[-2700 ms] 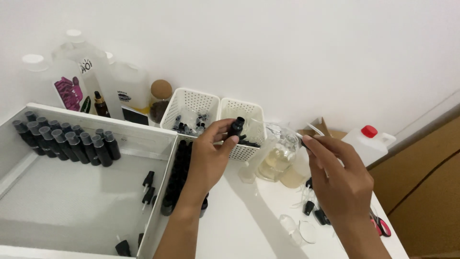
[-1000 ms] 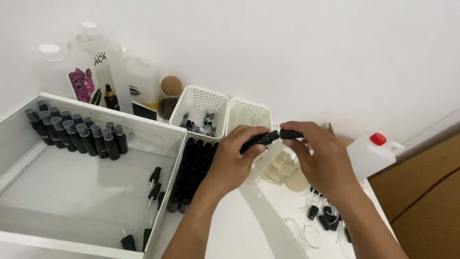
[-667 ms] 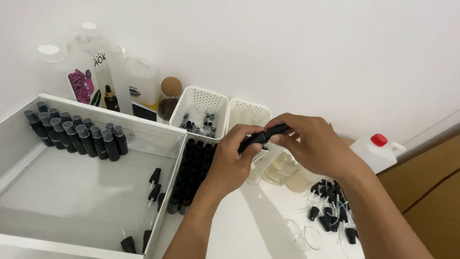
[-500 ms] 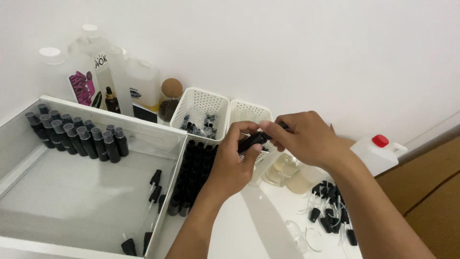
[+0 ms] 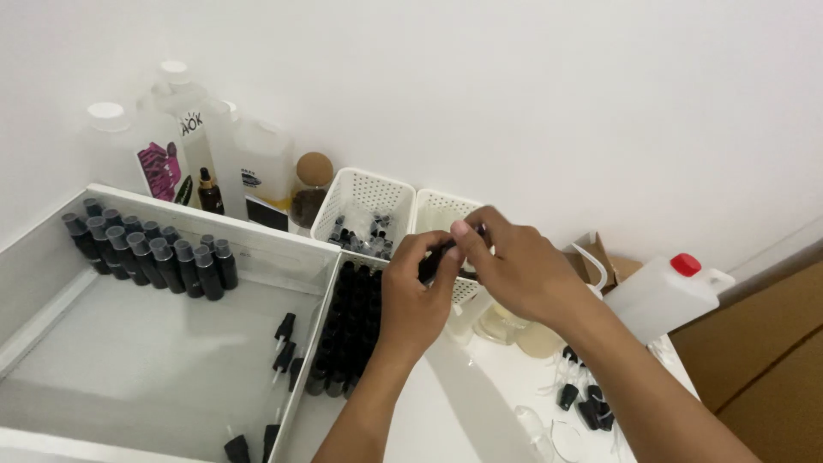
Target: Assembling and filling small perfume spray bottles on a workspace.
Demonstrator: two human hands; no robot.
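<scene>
Small black bottle [image 5: 435, 261]: pinched in left hand [image 5: 416, 296] just in front of the white basket [image 5: 446, 225], steadied so right hand [image 5: 514, 266] fingertips can grip its cap end.

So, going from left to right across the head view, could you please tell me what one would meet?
Capped black bottles in the tray → tall white bottles at the wall → perforated white basket → left hand → right hand → white jug with red cap.
</scene>
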